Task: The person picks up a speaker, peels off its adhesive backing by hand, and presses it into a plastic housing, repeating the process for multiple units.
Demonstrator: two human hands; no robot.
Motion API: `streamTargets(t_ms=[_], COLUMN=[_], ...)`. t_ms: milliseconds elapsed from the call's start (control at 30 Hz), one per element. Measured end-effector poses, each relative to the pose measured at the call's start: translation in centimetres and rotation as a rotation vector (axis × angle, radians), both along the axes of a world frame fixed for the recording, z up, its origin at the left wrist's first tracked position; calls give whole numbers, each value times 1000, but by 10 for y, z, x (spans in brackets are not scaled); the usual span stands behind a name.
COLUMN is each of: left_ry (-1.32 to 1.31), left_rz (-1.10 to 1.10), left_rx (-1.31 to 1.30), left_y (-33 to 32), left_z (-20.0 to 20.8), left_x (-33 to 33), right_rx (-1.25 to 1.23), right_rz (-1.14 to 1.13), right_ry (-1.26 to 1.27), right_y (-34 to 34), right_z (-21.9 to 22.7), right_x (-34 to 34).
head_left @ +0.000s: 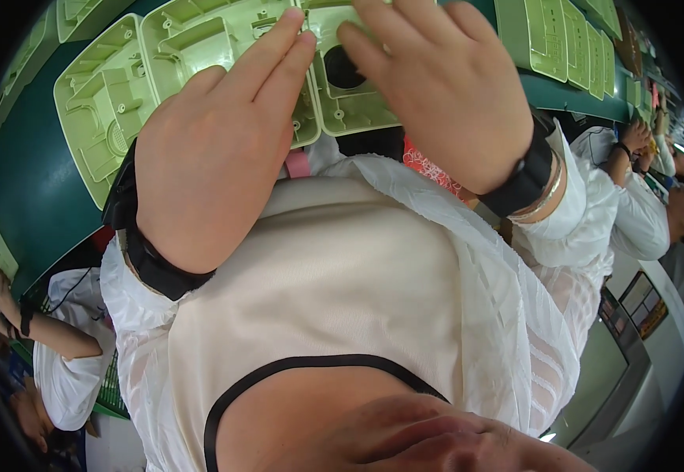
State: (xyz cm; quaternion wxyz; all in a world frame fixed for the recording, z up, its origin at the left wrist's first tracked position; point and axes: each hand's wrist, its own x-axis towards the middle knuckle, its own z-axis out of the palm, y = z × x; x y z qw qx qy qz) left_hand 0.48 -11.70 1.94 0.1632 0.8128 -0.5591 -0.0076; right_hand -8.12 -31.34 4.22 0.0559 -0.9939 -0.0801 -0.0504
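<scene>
Several light-green moulded plastic housings lie side by side, open face up, along the table edge before me. My left hand (214, 141) is open, two fingers stretched out over the middle housing (188, 35). Left of it lies another housing (90, 118) with ribs, screw posts and a small round grille. My right hand (448, 86) is open over the right housing (369, 114), its fingers bent and some tips cut off by the upper edge. Beside its fingers a round black part or opening (342, 69) shows in that housing. Nothing is visibly held in either hand.
The dark green table (31, 169) curves around me. More green housings (550, 39) stand in a row at the right. Co-workers sit on both sides; one person's hand (0, 287) at the left touches a light-green piece (0, 250). Another person's arm (633, 145) is at the far right.
</scene>
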Motion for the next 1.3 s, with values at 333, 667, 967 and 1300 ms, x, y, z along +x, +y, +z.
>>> streamTargets(t_ms=[333,667,967,1300], left_ry=[56,24,104,24], left_rz=[-9,54,0,31], left_rx=[51,70,37,151], left_y=[10,6,5,9], left_z=[3,-4,-2,-9], left_x=[3,-3,2,0], right_rx=[117,135,211,317], right_rz=[-13,-69,-46,15], right_ry=[90,-9,15,38], right_y=[16,18,15,7], right_z=[-25,-49,-50,-50], right_x=[-40,-45,-39,-40])
